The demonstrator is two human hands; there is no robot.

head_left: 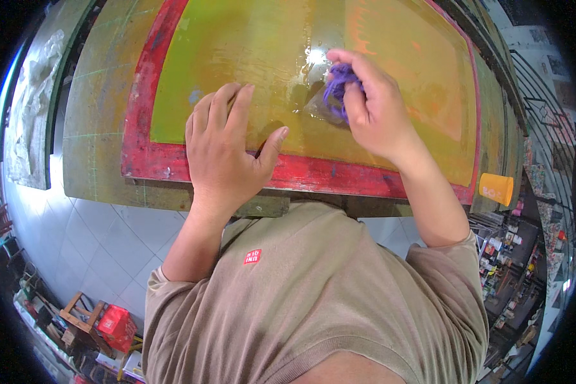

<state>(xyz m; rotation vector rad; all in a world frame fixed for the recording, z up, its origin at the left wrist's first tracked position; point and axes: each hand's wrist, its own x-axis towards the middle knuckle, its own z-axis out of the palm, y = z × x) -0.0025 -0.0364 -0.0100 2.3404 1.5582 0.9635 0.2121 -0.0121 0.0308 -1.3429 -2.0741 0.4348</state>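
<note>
A large screen-printing frame [139,160] with red-painted edges lies on the table before me. Its yellow-green mesh [262,38] looks wet and shiny around the middle, with an orange-tinted area on the right. My left hand [227,137] rests on the near red edge and the mesh beside it, fingers stretched out and holding nothing. In my right hand [381,105] is a bunched purple cloth [340,83], pinched between thumb and fingers over the wet patch. My fingers partly hide the cloth. Whether it touches the mesh I cannot tell.
A yellow cup [496,189] lies at the table's near right corner. Crumpled clear plastic [38,102] covers a board at the far left. On the tiled floor [102,237] stand a wooden stool [83,320] and a red container [116,326]. Bottles and jars crowd shelves [502,269] at right.
</note>
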